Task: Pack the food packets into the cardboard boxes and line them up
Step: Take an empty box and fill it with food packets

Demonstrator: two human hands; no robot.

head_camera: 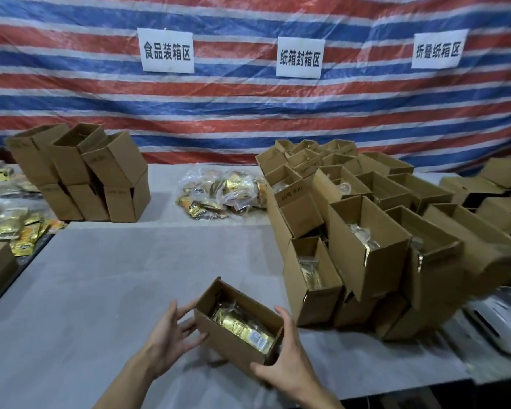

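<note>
Two hands hold one small cardboard box (233, 340) near the front, in the middle of the grey table (101, 290). The box is open on top and tilted, and a gold food packet (244, 327) lies inside it. The right hand (283, 361) grasps the right end, with its thumb on top and its fingers curled under. The left hand (171, 335) is spread loose, its fingertips touching the left end.

On the right is a big pile of open boxes (366, 231), too many to count, some with gold packets in them. Far on the left stands a stack of six boxes (80, 175), three on three. Far in the middle lies one clear bag of packets (219, 190). Loose packets (15, 228) lie at the left edge. Three white signs (300, 57) hang on the striped sheet (248, 107) behind
</note>
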